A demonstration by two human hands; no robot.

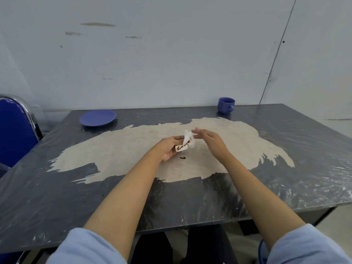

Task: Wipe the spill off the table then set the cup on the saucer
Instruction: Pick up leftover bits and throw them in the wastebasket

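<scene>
A small dark residue (183,158) is lying on the table (304,149), just nearer the front edge than the hands and closer to the left one. The left hand (169,149) is gripping a soiled paper tissue (185,142); the right hand (209,139) is pinching its raised flap, apparently refolding it. The saucer (97,117) is sitting near the far-left corner, the cup (226,105) at the far edge toward the right, well apart, so the right hand is the nearer one for the cup.

Dark table (285,141): saucer (97,117), cup (226,105), small dark spill (183,157).
</scene>
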